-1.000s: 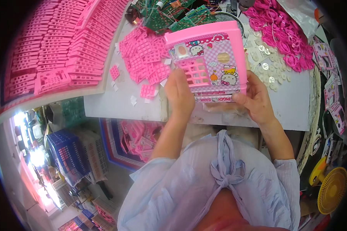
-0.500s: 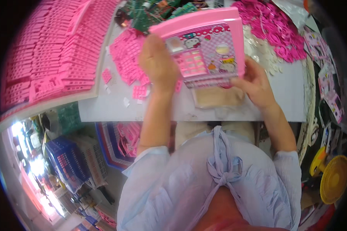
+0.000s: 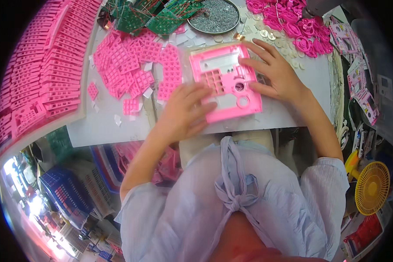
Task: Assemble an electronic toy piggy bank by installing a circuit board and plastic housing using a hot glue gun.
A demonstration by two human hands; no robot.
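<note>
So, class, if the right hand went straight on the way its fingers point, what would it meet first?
Probably the pink panel, which the right hand overlaps in view; depth and contact are unclear.

white worktable (image 3: 91, 132) | yellow fan (image 3: 372, 188), right | blue basket (image 3: 65, 190), lower left | bright light (image 3: 36, 205) (nearly white), far left

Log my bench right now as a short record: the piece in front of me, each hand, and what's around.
Piece: pink panel with cutouts, by the table's near edge
Left grip: left hand, blurred, fingers over the panel's left side; contact unclear
Right grip: right hand, fingers spread at the panel's right edge
Left side: loose pink keypads, then stacked pink parts
Far side: green circuit boards, round dish of metallic bits, bright pink cords
</note>
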